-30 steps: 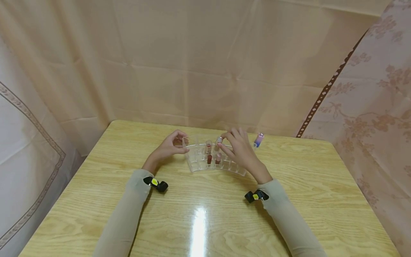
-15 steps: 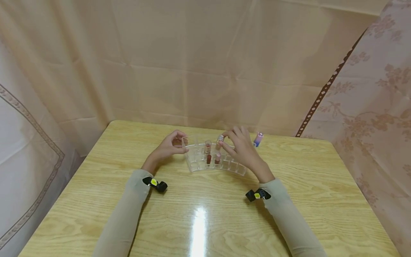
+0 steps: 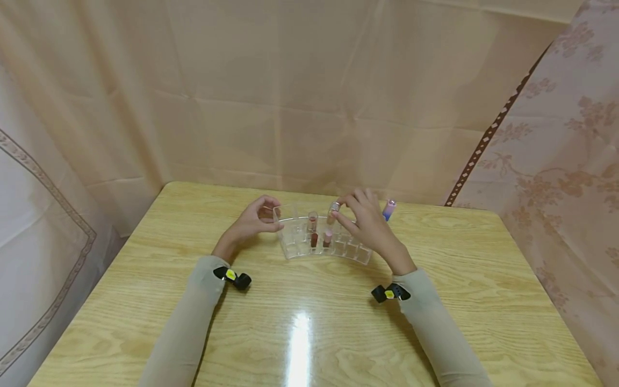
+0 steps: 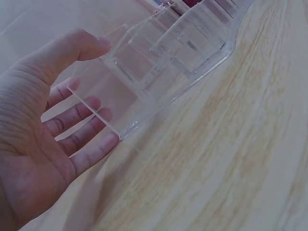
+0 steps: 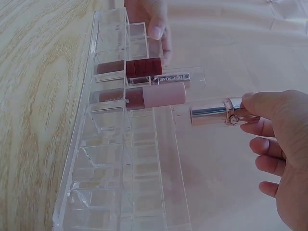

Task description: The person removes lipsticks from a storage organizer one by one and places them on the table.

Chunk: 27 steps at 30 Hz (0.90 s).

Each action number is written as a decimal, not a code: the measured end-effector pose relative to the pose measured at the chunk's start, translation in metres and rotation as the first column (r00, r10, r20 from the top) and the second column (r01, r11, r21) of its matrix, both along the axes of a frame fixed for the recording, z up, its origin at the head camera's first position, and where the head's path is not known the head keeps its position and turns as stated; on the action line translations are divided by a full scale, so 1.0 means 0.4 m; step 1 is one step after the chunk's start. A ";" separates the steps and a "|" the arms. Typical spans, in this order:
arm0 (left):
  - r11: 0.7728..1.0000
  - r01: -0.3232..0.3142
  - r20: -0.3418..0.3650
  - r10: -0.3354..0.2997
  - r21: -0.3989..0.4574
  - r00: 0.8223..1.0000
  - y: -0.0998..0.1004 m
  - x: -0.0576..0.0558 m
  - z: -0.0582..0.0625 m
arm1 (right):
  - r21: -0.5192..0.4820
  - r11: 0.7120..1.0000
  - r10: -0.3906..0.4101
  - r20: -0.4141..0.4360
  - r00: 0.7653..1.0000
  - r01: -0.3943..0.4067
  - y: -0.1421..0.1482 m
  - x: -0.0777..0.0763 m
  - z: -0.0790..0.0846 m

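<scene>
A clear acrylic lipstick organizer [image 3: 294, 244], curved and stepped, stands on the table. My left hand [image 3: 253, 219] holds its left end, the thumb toward the front and the fingers along the side wall [image 4: 98, 113]. Between thumb and index finger my right hand [image 3: 368, 223] pinches a shiny silver-and-rose lipstick [image 5: 209, 114], raised just clear of the organizer's back part. A dark red lip tube [image 5: 144, 68] and a pink-capped lip tube [image 5: 164, 95] sit side by side in the front compartments. Behind them stands a clear-capped tube lettered "avocado" [image 5: 174, 78].
A purple-and-blue tube [image 3: 389, 208] stands by the organizer's right end, partly behind the right hand; whether it sits in a compartment I cannot tell. The wooden table [image 3: 251, 322] backs onto a beige curtain [image 3: 309, 107]. Patterned cloth [image 3: 570, 161] hangs at the right.
My right hand has moved slightly up and to the right with the silver-and-rose lipstick, drawing it up from the back part of the organizer. The left hand stays at the left end.
</scene>
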<state>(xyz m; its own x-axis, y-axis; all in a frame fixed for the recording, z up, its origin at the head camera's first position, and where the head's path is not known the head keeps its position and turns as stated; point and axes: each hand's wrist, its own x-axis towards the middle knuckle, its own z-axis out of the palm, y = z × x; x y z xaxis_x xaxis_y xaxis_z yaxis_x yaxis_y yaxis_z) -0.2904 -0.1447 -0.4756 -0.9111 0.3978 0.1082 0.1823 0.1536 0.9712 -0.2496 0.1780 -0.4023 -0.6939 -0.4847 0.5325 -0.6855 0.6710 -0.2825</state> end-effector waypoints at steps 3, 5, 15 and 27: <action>1.000 -0.005 -0.012 0.005 0.013 1.000 0.001 0.000 0.000 | -0.003 1.000 0.000 0.002 1.000 0.000 0.001 0.000 0.001; 1.000 -0.009 -0.011 0.009 0.023 1.000 0.001 0.000 0.000 | -0.004 1.000 -0.001 -0.001 1.000 0.001 0.002 0.001 0.003; 0.999 -0.024 -0.004 0.024 0.026 1.000 0.003 -0.002 -0.003 | -0.021 0.999 -0.027 0.022 0.999 0.028 0.005 0.006 0.018; 1.000 -0.021 0.006 0.021 0.001 1.000 0.001 -0.002 -0.004 | -0.017 0.999 -0.035 0.020 0.999 0.035 0.014 0.003 0.019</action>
<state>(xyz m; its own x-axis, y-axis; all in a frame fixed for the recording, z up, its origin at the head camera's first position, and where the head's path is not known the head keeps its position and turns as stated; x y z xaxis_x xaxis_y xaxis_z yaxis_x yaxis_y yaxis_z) -0.2911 -0.1445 -0.4774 -0.9198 0.3785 0.1034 0.1735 0.1560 0.9724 -0.2483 0.1837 -0.3946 -0.7205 -0.4507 0.5271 -0.6561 0.6892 -0.3075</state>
